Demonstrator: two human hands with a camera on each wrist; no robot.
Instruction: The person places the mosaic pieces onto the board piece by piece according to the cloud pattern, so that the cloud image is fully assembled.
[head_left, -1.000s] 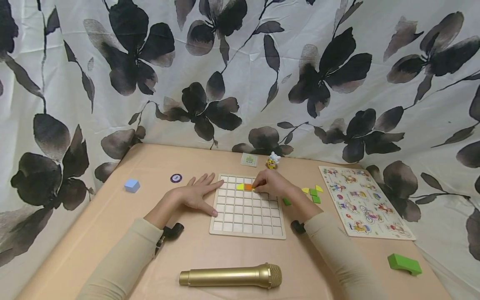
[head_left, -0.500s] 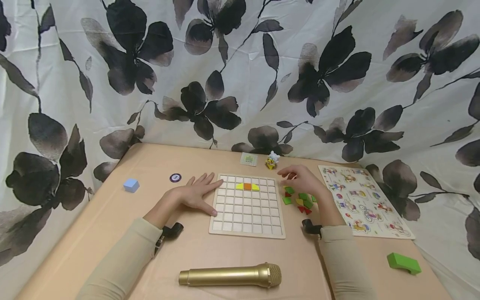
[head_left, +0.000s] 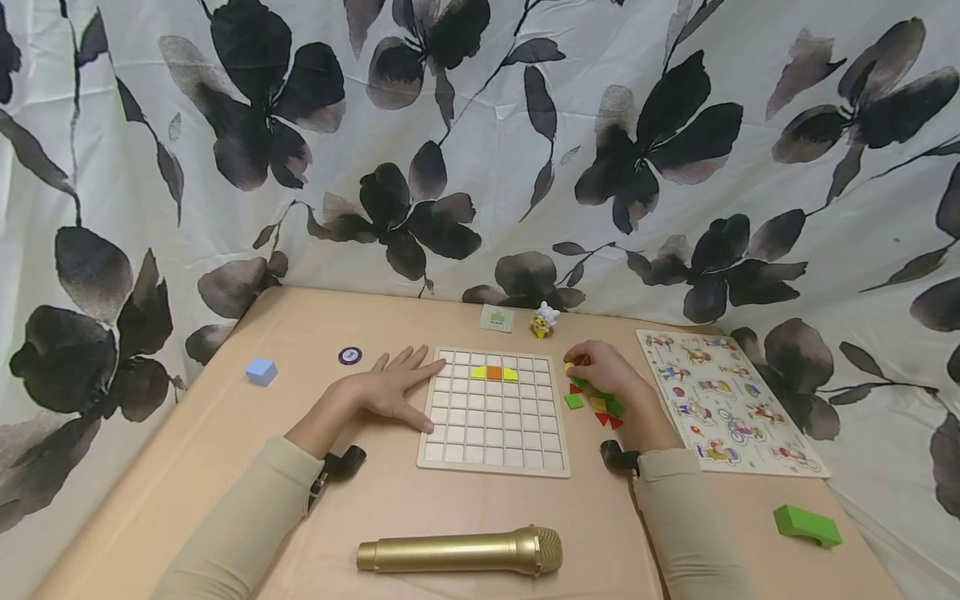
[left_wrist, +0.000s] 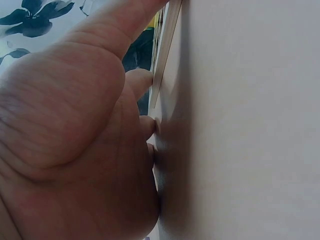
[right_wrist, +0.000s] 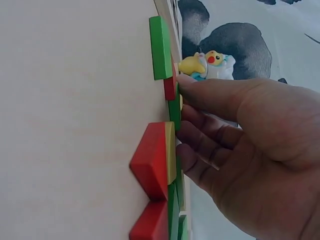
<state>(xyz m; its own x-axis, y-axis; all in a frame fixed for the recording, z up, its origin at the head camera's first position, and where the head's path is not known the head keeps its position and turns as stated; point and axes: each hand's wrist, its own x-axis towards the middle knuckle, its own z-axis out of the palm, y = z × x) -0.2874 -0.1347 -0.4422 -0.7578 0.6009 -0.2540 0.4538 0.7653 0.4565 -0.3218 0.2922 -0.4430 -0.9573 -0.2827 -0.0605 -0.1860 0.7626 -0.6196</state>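
Observation:
In the head view a white grid board [head_left: 493,425] lies on the table, with an orange square tile [head_left: 495,373] between two yellow tiles [head_left: 478,372] in an upper row. My left hand [head_left: 386,392] rests with spread fingers on the board's left edge. To the right of the board my right hand [head_left: 611,371] reaches over a small pile of tiles, thumb and fingers curled at a yellow tile [head_left: 568,365]. In the right wrist view red tiles [right_wrist: 150,160] and a green tile [right_wrist: 160,47] lie beside the fingertips. Part of the pile is hidden beneath the hand.
A gold microphone [head_left: 459,552] lies in front of the board. A picture puzzle board [head_left: 731,404] and a green block [head_left: 808,527] are at right. Behind stand a small figurine [head_left: 543,320] and a card [head_left: 497,318]. At left are a blue cube [head_left: 262,372] and a round chip [head_left: 350,356].
My right hand has let go of the second yellow tile beside the orange one, then moved right and down to the tile pile. The left hand stays put.

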